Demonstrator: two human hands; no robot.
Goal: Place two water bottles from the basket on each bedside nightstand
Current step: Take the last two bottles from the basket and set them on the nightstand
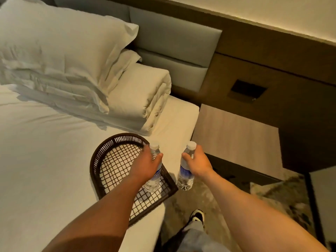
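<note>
A dark wicker basket [109,160] lies on the white bed near its right edge, with no bottles left inside that I can see. My left hand [145,165] grips a clear water bottle [153,180] with a white cap and blue label, upright above the basket's right rim. My right hand [199,163] holds a second water bottle [185,176] of the same kind over the gap between bed and nightstand. The light wooden nightstand [238,139] stands just right of the bed, its top bare.
Stacked pillows [60,51] and a rolled duvet [143,95] lie at the head of the bed against a grey padded headboard [174,39]. A dark wall panel with a socket plate [248,90] rises behind the nightstand. My shoe [197,216] stands on patterned carpet.
</note>
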